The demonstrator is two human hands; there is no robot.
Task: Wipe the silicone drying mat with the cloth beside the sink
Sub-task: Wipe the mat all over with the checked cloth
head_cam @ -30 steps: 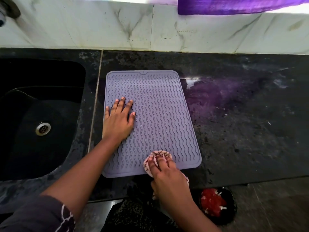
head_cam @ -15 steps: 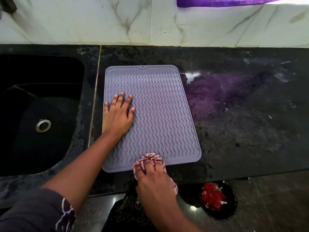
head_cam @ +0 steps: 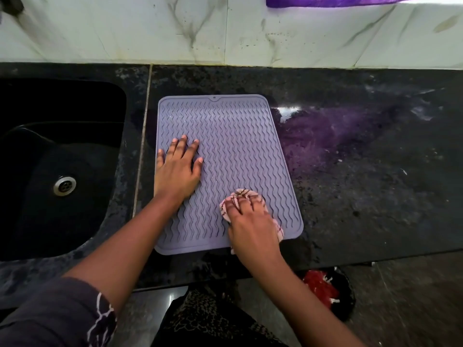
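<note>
A dark grey sleeve (head_cam: 57, 314) with white branching lines covers the left upper arm; forearms are bare.

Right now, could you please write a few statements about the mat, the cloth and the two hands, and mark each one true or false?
1. The left hand lies flat on the silicone drying mat. True.
2. The cloth lies in the sink. False: it is on the mat under the right hand, and the sink holds no cloth.
3. The mat lies on the dark counter, to the right of the sink. True.
4. The right hand works at the mat's far edge by the wall. False: it is at the near right corner.
5. The left hand has a grip on the cloth. False: its fingers are spread open on the mat, apart from the cloth.
</note>
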